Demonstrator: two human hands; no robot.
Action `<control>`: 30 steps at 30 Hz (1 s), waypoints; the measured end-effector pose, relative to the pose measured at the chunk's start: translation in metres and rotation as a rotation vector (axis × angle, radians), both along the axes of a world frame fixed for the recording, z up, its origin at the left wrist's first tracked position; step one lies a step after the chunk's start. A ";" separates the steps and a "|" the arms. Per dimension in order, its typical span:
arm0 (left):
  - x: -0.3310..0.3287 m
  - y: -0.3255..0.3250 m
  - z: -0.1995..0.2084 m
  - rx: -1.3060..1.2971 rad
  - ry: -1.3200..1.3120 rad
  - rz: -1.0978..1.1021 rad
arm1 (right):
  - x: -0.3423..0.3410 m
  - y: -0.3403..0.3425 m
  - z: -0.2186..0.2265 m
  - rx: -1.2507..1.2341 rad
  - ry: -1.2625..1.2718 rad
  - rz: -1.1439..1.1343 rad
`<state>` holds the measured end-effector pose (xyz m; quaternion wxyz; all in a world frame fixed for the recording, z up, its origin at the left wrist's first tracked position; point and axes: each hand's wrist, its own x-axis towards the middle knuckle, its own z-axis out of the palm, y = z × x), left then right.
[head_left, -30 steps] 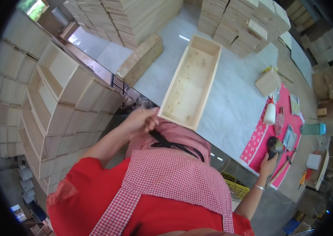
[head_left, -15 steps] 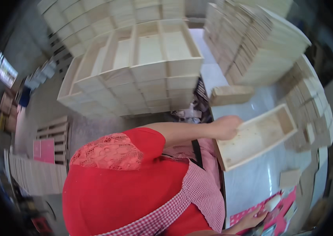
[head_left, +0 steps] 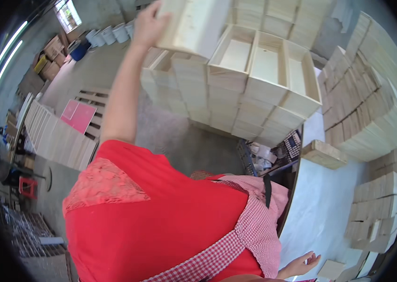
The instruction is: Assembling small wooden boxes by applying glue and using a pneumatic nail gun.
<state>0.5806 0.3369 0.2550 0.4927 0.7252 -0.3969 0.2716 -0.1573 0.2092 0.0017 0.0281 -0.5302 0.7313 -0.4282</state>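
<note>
My left hand (head_left: 151, 28) is closed on one end of a pale wooden box (head_left: 193, 23), which is tilted and held up at the top edge of the view. The box overlaps a stack of similar open-topped wooden boxes (head_left: 269, 89); whether it touches them I cannot tell. Low at the right, my right hand (head_left: 301, 265) holds nothing, its fingers loosely bent and apart. It hovers by the white tabletop (head_left: 316, 202), close to a small flat wooden piece (head_left: 331, 270).
Tall piles of wooden boards (head_left: 367, 113) and smaller wood pieces (head_left: 377, 202) line the table's far side. A wooden block (head_left: 324, 154) lies on the tabletop. Beside the table sits a dark crate (head_left: 264, 157) of odds and ends. Pallets (head_left: 92, 113) and white buckets (head_left: 109, 35) stand leftward.
My left hand has carried the wooden box from over the table up and leftward to the box stack. The right hand has come away from a white object above pink sheets. The view has turned left.
</note>
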 end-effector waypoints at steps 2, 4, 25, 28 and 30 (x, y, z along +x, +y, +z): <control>0.062 0.059 0.002 0.029 0.118 0.057 | 0.004 -0.016 0.000 0.054 -0.005 0.045; 0.079 0.084 -0.015 0.107 0.165 0.159 | 0.010 -0.030 -0.001 0.003 -0.019 0.096; 0.174 0.040 -0.112 0.648 0.446 0.139 | 0.053 -0.024 0.039 0.118 -0.003 0.165; 0.216 0.087 -0.140 0.425 0.460 0.004 | 0.039 -0.030 0.020 -0.022 0.018 0.318; 0.247 0.088 -0.140 0.605 0.715 0.016 | 0.062 -0.028 0.023 0.078 -0.239 0.311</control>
